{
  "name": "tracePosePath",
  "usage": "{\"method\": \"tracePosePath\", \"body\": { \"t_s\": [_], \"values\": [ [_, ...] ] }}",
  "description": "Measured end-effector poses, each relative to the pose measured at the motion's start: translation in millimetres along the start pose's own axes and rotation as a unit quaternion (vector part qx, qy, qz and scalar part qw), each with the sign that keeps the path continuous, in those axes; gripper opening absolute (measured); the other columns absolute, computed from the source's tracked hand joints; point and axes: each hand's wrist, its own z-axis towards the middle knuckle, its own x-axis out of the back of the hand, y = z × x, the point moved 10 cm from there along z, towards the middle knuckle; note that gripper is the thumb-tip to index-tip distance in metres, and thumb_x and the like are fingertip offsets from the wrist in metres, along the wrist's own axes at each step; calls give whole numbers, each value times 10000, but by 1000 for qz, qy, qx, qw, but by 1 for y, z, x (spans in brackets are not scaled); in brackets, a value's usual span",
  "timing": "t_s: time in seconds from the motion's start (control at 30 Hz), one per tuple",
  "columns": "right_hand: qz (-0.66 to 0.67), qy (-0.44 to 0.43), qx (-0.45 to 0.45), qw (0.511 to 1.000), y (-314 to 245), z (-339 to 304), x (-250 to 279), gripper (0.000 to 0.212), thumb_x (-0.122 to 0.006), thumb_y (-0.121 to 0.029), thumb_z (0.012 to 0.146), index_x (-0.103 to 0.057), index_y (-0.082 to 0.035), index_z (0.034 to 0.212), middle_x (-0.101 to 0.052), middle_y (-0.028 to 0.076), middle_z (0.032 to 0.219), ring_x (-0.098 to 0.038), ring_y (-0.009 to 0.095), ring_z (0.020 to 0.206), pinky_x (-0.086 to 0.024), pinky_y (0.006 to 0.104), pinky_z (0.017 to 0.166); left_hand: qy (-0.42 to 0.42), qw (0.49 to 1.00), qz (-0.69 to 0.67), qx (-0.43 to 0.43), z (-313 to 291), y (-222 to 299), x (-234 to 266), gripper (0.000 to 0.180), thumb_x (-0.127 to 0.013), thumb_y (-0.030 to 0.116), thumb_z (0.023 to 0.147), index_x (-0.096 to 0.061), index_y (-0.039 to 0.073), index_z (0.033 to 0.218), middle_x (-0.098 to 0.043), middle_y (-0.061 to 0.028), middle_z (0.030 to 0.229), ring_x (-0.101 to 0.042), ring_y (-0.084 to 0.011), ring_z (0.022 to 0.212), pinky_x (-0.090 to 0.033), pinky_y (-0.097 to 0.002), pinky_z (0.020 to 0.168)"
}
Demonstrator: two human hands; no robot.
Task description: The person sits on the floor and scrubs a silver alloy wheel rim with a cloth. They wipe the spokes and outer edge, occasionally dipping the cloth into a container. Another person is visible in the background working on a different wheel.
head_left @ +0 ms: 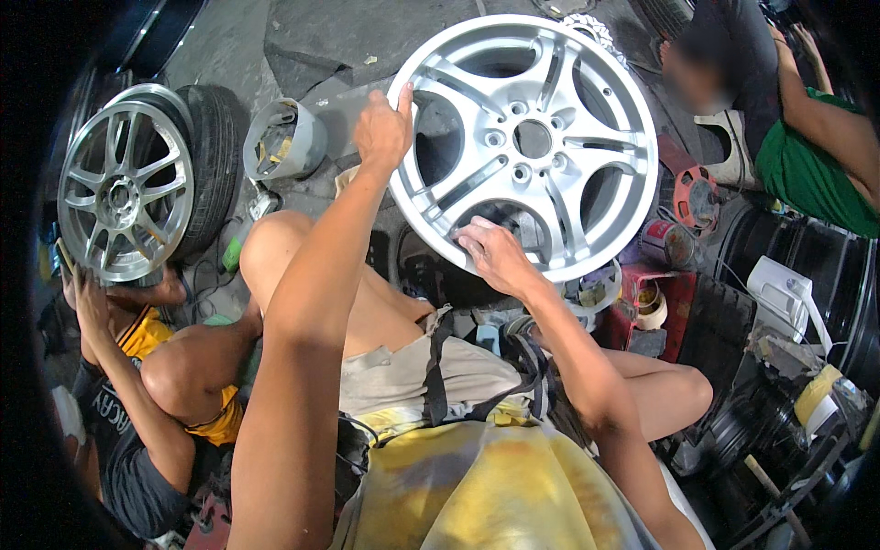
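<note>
A silver alloy wheel rim [577, 147] with paired spokes stands tilted in front of me, its face toward me. My left hand [383, 128] is closed on its left edge, one finger lying up along the lip. At the lower left of the rim, my right hand [495, 255] rests against the lip beside a spoke opening. Its fingers are bent and pressed together; whatever they may hold is hidden beneath them.
At left, a person in a dark shirt [151, 472] handles another silver wheel [128, 243] beside a black tire [213, 174]. A grey bucket [312, 142] stands between us. Another person in green [807, 174] sits at far right, near a red box [628, 316] and a white container [779, 293].
</note>
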Motion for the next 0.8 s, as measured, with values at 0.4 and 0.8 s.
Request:
{"method": "tracePosePath", "body": {
  "t_s": [0.4,0.8],
  "values": [
    [-11,-1,8,1000,-3,-5,3,207,-538,-103,1007,-682,28,1080,-609,218,952,-609,432,931,-466,482,817,-2,1000,-3,-5,0,-1,0,709,-434,613,1027,-589,-68,1151,-692,-339,1030,-674,-510,1001,-518,-563,906],
    [-6,1,-2,1000,1,-7,1,195,-548,-80,998,-689,13,1094,-624,217,976,-618,431,946,-474,474,821,-11,1000,-2,10,0,-3,-3,724,-430,634,1019,-597,-52,1181,-693,-333,1052,-670,-505,1037,-521,-556,926]
  ]
}}
